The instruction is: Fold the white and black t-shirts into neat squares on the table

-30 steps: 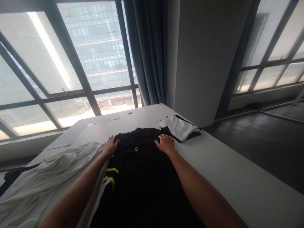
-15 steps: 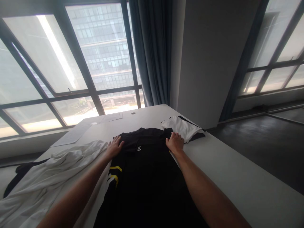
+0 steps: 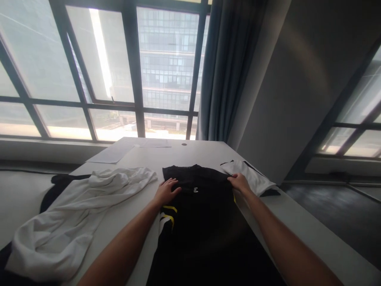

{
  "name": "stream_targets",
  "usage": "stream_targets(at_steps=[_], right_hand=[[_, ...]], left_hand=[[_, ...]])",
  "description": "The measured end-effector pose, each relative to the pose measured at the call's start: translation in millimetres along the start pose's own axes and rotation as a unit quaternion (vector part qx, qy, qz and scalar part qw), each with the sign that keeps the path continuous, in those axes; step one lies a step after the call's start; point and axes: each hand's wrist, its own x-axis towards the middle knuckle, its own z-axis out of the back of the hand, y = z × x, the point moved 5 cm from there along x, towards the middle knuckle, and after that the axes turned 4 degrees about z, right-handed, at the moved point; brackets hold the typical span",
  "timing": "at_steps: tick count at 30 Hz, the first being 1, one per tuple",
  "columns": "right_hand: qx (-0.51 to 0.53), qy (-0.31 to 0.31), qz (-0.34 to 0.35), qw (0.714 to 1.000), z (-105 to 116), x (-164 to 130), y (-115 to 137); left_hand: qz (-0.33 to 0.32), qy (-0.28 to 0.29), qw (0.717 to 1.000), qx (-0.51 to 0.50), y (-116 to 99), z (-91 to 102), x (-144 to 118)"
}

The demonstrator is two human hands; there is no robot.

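A black T-shirt (image 3: 205,226) lies spread over the white table, its collar end pointing toward the window. It bears a small white mark on the chest and yellow and white stripes at its left side. My left hand (image 3: 167,192) rests on the shirt's upper left part, fingers stretched out and flat. At the upper right corner, my right hand (image 3: 239,183) pinches the shirt's edge between thumb and fingers. The lower part of the shirt runs out of view at the bottom.
A crumpled white garment (image 3: 68,222) lies on the left, with dark cloth beneath it. Folded white cloth (image 3: 253,176) sits over black fabric at the right edge. Papers (image 3: 111,153) lie at the far left of the white table (image 3: 202,153), below the window.
The view has turned left and tilted. My right hand has gone from lying over the shirt's right shoulder to pinching its corner, drawn outward. My left hand stays on the left side.
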Motion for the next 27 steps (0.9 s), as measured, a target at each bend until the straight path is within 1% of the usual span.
stream_targets(at_steps=[2,3,4,6,7,9,10,11,12,13,14,16,18,19,21,24,27], right_hand=[[-0.008,-0.007,0.007,1.0,3,5,30],[-0.01,-0.003,0.018,1.0,2,5,49],[-0.007,0.005,0.04,0.999,-3,4,69],[0.003,0.037,0.088,0.995,-20,-5,110],[0.015,0.072,0.119,0.99,-33,-12,128],[0.045,0.18,0.195,0.963,-63,-31,158],[0.05,0.234,0.22,0.946,-77,-41,167],[0.047,0.276,0.234,0.931,-88,-50,171],[0.034,0.302,0.237,0.923,-96,-56,171],[0.013,0.311,0.233,0.921,-101,-59,168],[-0.015,0.306,0.227,0.924,-103,-59,162],[-0.085,0.274,0.219,0.933,-102,-56,148],[-0.148,0.249,0.221,0.931,-100,-52,134],[-0.169,0.247,0.225,0.927,-102,-52,128],[-0.189,0.265,0.233,0.916,-108,-54,120],[-0.194,0.299,0.238,0.903,-121,-61,111],[-0.196,0.301,0.249,0.899,-125,-66,106]], left_hand=[[0.011,-0.02,0.999,-0.042,3,2.9,1],[0.014,-0.027,0.998,-0.059,4,4.0,1],[0.015,-0.032,0.997,-0.072,4,4.7,0],[0.016,-0.038,0.995,-0.088,4,5.6,0],[0.02,-0.038,0.995,-0.093,4,5.9,0],[0.032,-0.038,0.994,-0.099,4,6.6,0],[0.038,-0.037,0.993,-0.101,4,7.1,-1],[0.043,-0.038,0.993,-0.101,4,7.8,-1],[0.044,-0.039,0.993,-0.099,3,8.4,-1],[0.042,-0.04,0.994,-0.095,3,8.9,-2],[0.036,-0.039,0.995,-0.087,2,9.1,-2],[0.012,-0.028,0.997,-0.064,-1,8.0,-3],[-0.019,-0.008,0.999,-0.036,-4,5.0,-4],[-0.036,0.004,0.999,-0.023,-6,3.1,-5],[-0.069,0.022,0.997,-0.001,-9,-0.1,-6],[-0.123,0.033,0.992,0.026,-15,-3.2,-9],[-0.156,0.056,0.985,0.038,-19,-6.3,-10]])
